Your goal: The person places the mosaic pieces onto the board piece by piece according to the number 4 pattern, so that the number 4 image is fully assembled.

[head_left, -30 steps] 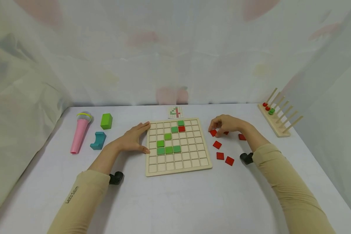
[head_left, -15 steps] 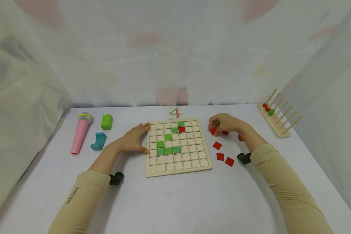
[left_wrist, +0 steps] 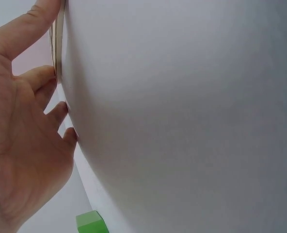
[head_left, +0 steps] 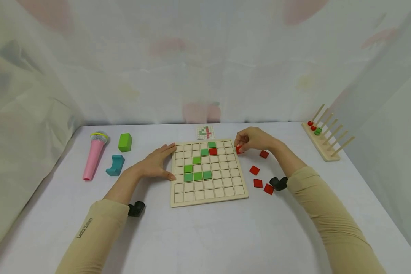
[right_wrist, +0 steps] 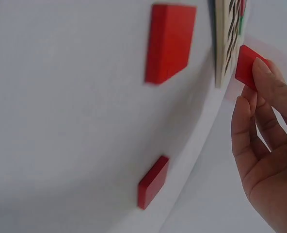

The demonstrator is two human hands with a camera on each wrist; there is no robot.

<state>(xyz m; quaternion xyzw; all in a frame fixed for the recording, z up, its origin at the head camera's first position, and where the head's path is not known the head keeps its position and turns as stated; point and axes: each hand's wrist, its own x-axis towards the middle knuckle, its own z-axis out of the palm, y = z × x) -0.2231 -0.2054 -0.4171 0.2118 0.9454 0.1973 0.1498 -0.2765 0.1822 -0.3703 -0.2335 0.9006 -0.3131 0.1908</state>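
Observation:
A wooden grid board (head_left: pixel 226 173) lies mid-table. Green square tiles (head_left: pixel 196 160) form a diagonal and a short row on it, with one red tile (head_left: pixel 212 151) in a cell near the top. My left hand (head_left: pixel 154 163) touches the board's left edge, its fingers fairly straight; the left wrist view shows fingertips (left_wrist: pixel 46 75) at the edge. Between thumb and fingers, my right hand (head_left: pixel 255 139) pinches a red square tile (right_wrist: pixel 245 68), at the board's upper right edge. Several loose red tiles (head_left: pixel 254 170) lie to the right of the board.
Behind the board lies a small pattern card (head_left: pixel 204 132) with a green and red figure. On the left are a pink toy microphone (head_left: pixel 95 156), a green block (head_left: pixel 125 142) and a teal curved block (head_left: pixel 115 165). A wooden peg rack (head_left: pixel 323 142) with beads stands far right.
My right hand has lifted a red tile from the loose ones and carried it left to the board's edge. The left hand has stayed at the board.

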